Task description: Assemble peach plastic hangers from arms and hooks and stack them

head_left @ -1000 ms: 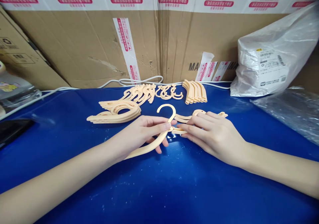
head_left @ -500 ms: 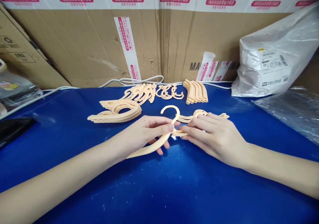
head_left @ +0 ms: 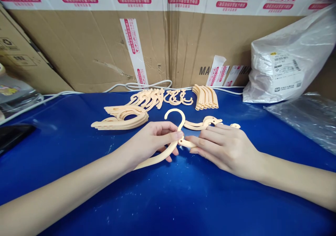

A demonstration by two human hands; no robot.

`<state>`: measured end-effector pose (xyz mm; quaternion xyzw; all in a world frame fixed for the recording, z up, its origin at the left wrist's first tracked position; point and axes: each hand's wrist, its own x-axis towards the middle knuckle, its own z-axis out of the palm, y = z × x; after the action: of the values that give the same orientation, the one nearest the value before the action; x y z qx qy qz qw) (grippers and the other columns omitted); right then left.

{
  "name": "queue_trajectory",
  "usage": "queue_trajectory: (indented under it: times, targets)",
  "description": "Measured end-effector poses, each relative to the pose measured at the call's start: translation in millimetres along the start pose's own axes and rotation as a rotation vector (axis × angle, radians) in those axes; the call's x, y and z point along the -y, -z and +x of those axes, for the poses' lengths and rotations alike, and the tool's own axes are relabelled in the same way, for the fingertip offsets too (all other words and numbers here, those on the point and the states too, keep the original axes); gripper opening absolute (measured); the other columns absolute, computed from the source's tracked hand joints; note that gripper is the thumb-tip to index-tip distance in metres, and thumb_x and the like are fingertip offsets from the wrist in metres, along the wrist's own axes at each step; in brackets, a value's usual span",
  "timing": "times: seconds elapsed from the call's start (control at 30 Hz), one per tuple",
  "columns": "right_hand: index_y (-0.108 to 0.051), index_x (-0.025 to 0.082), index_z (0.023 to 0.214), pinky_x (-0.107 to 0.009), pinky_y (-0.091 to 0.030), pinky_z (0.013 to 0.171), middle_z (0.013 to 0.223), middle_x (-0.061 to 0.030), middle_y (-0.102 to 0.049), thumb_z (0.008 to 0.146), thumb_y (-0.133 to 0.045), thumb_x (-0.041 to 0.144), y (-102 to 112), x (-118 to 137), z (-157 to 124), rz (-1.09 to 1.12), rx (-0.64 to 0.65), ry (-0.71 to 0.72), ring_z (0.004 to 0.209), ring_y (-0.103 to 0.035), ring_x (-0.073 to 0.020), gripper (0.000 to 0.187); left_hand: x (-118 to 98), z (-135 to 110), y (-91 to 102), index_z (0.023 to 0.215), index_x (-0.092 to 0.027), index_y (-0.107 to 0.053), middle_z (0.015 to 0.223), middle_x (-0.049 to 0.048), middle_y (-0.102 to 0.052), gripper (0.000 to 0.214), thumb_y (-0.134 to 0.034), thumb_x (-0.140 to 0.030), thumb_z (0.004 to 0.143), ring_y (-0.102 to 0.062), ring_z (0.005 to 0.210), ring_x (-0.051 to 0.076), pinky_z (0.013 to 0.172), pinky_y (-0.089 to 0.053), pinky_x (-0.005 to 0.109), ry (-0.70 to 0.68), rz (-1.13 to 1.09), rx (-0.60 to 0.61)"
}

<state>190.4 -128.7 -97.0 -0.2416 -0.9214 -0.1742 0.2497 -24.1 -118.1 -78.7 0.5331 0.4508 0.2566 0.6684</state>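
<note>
Near the middle of the table, my left hand (head_left: 156, 137) pinches a cream plastic hanger (head_left: 160, 158) between thumb and fingers. Its hook (head_left: 183, 116) stands up above the thumb, and one curved arm slopes down to the left under my wrist. My right hand (head_left: 227, 147) is closed on a second cream hanger arm (head_left: 188, 143), mostly hidden under the fingers. The end of this arm, with a small round hole, meets the hanger's centre by my left thumb; whether they are joined I cannot tell. Behind my right hand lie more curved hanger arms (head_left: 195, 125).
On the blue table (head_left: 168, 201), stacked hanger arms (head_left: 120, 124) lie left, with curved pieces (head_left: 148, 99), loose hooks (head_left: 177, 97) and short bars (head_left: 206, 98) behind. Cardboard boxes (head_left: 91, 47) and a white cable (head_left: 149, 83) line the back. A plastic parcel (head_left: 278, 68) sits right.
The hanger's hook has shifted slightly left and up. The arm in my right hand now tilts down to the right, its holed end showing; my right hand has moved slightly downward.
</note>
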Motion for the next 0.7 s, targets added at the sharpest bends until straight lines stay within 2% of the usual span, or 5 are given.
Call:
queue_trajectory:
  times: [0.07,0.4,0.7]
  targets:
    - [-0.071,0.014,0.098,-0.027,-0.042,0.06,0.066,-0.001,-0.061,0.097,-0.047,0.029,0.5,0.3,0.0,0.0,0.003,0.0,0.062,-0.057,-0.0133,0.028,-0.1,0.3,0.4,0.08,-0.014,-0.064,0.061,-0.0012,-0.063,0.024,-0.077,-0.034,0.074,-0.059,0.055,0.01,0.048,-0.053,0.017,0.006,-0.007,0.003]
    - [-0.071,0.017,0.105,-0.026,-0.042,0.064,0.081,-0.0028,-0.069,0.095,-0.052,0.026,2.0,-4.3,-1.3,0.026,0.038,-0.074,0.075,-0.063,-0.0143,0.023,0.2,-1.1,4.8,0.093,-0.017,-0.071,0.066,0.0008,-0.067,0.016,-0.069,-0.03,0.084,-0.063,0.06,0.011,0.052,-0.053,0.017,0.03,-0.079,-0.019]
    - [-0.072,0.017,0.099,-0.026,-0.042,0.063,0.076,-0.0031,-0.068,0.096,-0.049,0.026,2.6,-2.2,-0.4,0.008,-0.006,-0.061,0.071,-0.06,-0.0139,0.024,-0.1,-1.8,7.6,0.097,-0.017,-0.071,0.071,0.0013,-0.068,0.017,-0.068,-0.028,0.085,-0.063,0.062,0.01,0.052,-0.053,0.015,0.051,-0.086,0.038]
